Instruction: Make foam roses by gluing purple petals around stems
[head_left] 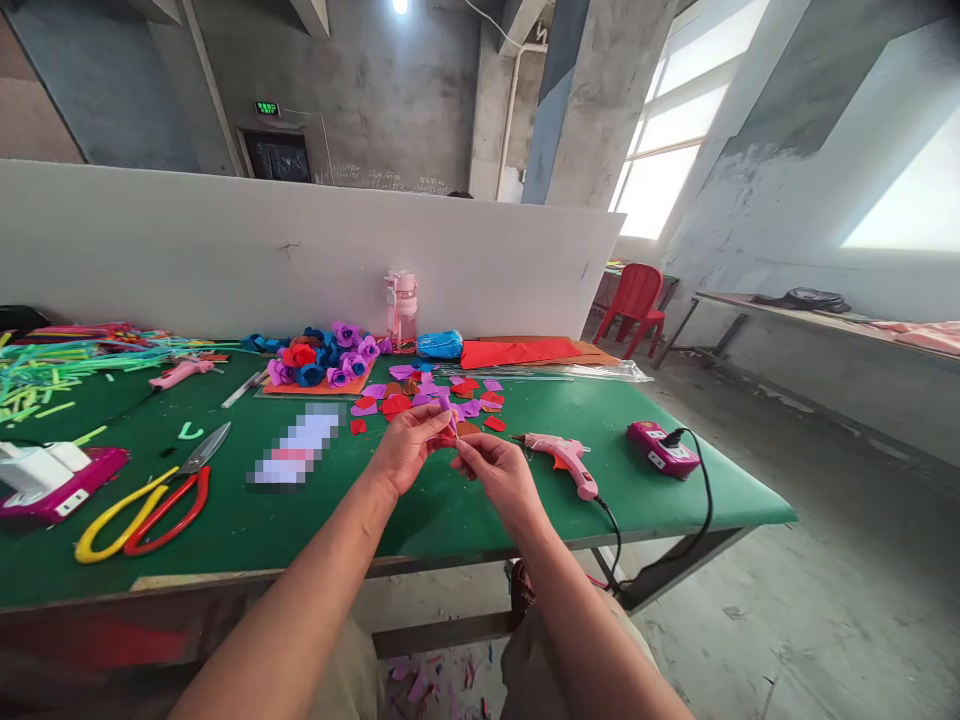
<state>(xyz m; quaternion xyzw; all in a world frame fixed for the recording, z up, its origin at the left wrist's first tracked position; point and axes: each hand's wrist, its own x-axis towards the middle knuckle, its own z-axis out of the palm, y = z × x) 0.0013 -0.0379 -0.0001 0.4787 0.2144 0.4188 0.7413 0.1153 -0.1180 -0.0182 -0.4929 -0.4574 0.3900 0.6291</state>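
Evidently, the work is partway along. The left grip point(405, 447) has thumb and fingers closed in a narrow pinch around a small purple petal piece point(448, 407), and the right grip point(499, 475) is pinched just as tightly at its lower end; whether a thin stem runs between those fingertips is too small to tell. The piece sits between the two grips, above the green tabletop point(442, 520), and I judge it only part-formed. What looks done lies beyond the left grip and off to its left: a cluster of purple, red and blue flowers point(346, 334) on an orange sheet point(350, 386). What seems left is a good deal: loose petals point(396, 405), purple and red, are scattered just beyond both grips, apparently not yet made up. Near the right grip, on its right, a pink glue gun point(568, 458) lies untouched, so any gluing on this piece may be unfinished. Scissors point(201, 446) lie well left of the left grip.
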